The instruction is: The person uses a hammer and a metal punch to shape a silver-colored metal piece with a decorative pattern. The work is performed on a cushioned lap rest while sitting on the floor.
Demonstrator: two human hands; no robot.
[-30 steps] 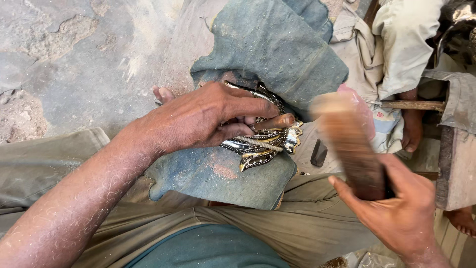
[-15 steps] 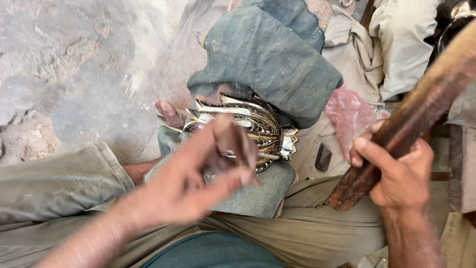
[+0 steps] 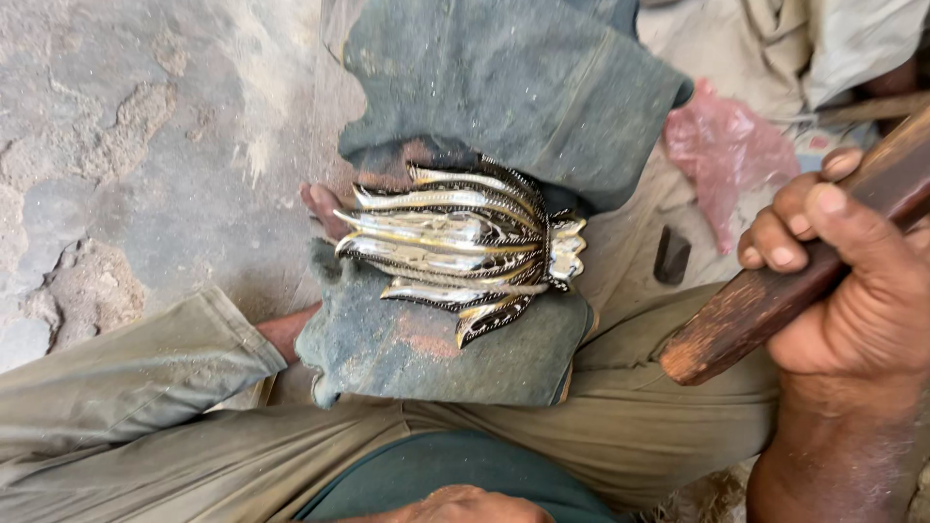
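- Metal ornament: a shiny silver-and-gold piece of curved, leaf-like ribs gathered at a fluted collar on its right end; dark residue lies between the ribs. It rests untouched, ribs pointing left, on top of the padded support.
- Grey cloth pad: a dusty, stained fabric bundle under the ornament, lying across the person's lap; a bare foot shows just beside its upper left corner.
- Second grey cloth: a larger folded piece just beyond the ornament, overlapping its far edge.
- Right hand: grip closed firmly around a wooden mallet handle, fingers wrapped over the top, thumb along the shaft; the handle slants up to the right, its blunt lower end near the pad's right edge, well clear of the ornament.
- Left hand: only a knuckled portion shows at the bottom edge; whether the grip is open or closed cannot be told.
- Surroundings: olive trousers, a small dark block and a pink plastic bag to the right, rough concrete floor at left.
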